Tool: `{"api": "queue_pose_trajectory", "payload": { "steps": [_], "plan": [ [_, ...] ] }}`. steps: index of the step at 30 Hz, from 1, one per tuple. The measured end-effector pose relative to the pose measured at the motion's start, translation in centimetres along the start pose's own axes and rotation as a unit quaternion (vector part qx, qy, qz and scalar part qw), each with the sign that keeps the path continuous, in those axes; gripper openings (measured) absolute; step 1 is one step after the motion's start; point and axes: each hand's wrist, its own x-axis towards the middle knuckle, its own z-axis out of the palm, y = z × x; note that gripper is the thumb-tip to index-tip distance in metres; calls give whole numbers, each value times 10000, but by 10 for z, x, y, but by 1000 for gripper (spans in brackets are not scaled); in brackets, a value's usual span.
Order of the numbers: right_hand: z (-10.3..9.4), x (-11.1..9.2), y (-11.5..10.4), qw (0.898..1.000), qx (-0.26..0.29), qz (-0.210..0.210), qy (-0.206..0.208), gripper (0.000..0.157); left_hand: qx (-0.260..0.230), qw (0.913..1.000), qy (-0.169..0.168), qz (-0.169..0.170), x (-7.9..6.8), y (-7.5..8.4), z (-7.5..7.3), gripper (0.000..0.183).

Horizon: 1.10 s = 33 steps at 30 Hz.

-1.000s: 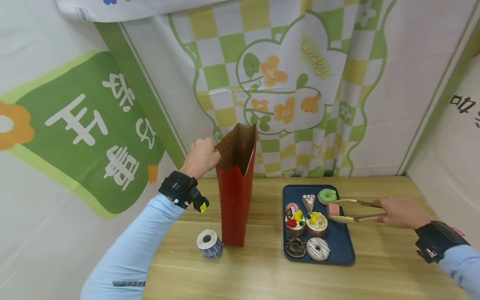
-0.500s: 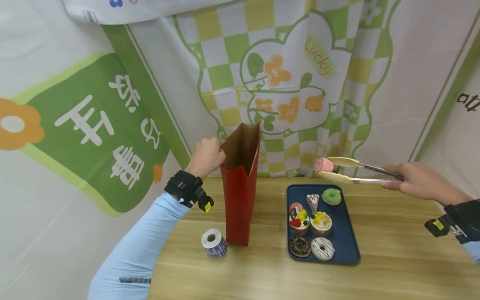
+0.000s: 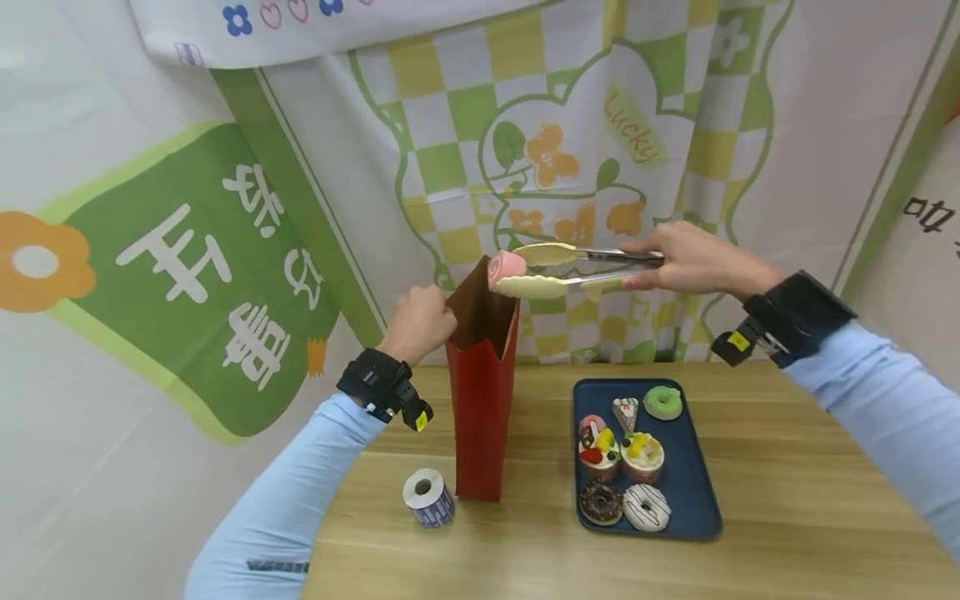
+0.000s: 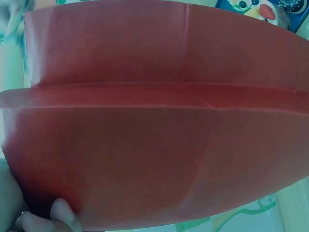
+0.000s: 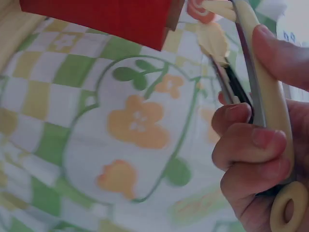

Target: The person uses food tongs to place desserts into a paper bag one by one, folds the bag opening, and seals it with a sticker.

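A tall red paper bag (image 3: pixel 480 417) stands upright with its top open. My left hand (image 3: pixel 420 321) grips the left edge of its rim; in the left wrist view its fingers (image 4: pixel 63 212) curl over the bag's edge. My right hand (image 3: pixel 693 260) holds metal tongs (image 3: pixel 551 287) with cream-coloured tips. Pinched between those tips is a small pink cake roll (image 3: pixel 504 268) with a spiral end, held over the bag's mouth. The right wrist view shows my fingers (image 5: pixel 251 145) wrapped round the tongs' handle.
Right of the bag lies a dark blue tray (image 3: pixel 686 500). It bears a green doughnut (image 3: pixel 663 402), a chocolate doughnut (image 3: pixel 601 502), a white striped doughnut (image 3: pixel 647 507), a cake slice (image 3: pixel 625 412) and fruit-topped cupcakes (image 3: pixel 642 456). A label roll (image 3: pixel 428 497) stands left of the bag's base.
My right hand has lifted the pink cake roll off the tray with the tongs and carried it left to above the bag. The left hand keeps its grip on the rim.
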Motion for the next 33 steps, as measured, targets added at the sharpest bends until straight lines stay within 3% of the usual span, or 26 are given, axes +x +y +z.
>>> {"api": "queue_pose_trajectory", "payload": {
  "steps": [3, 8, 14, 17, 20, 24, 29, 33],
  "plan": [
    [-11, 28, -20, 9981, -365, -263, -423, 48, 101, 9999, -2, -38, 1, 0, 0, 26],
    [-22, 69, -48, 9865, -1059, -277, -1215, 22, 263, 9996, 104, 41, 2, 0, 0, 24],
    [-19, 108, -84, 9684, -1667, -53, -1856, 24, 361, 9989, 213, 214, 4, -3, 0, 28],
    [-12, 123, -101, 9610, -1908, 271, -1982, 22, 258, 9993, 163, 203, 3, -3, 0, 29],
    [-5, 136, -113, 9494, -2198, 497, -2188, 32, 219, 9996, 106, 152, 2, -3, 1, 29],
    [12, 150, -119, 9380, -2594, 549, -2234, 39, 205, 9996, 159, 118, 2, -2, 3, 29],
    [32, 155, -118, 9389, -2622, 679, -2126, 42, 126, 9997, 156, 118, 1, -1, 2, 27],
    [37, 158, -119, 9366, -2715, 704, -2102, 37, 104, 9998, 142, 111, 1, -1, 1, 27]
  ]
}}
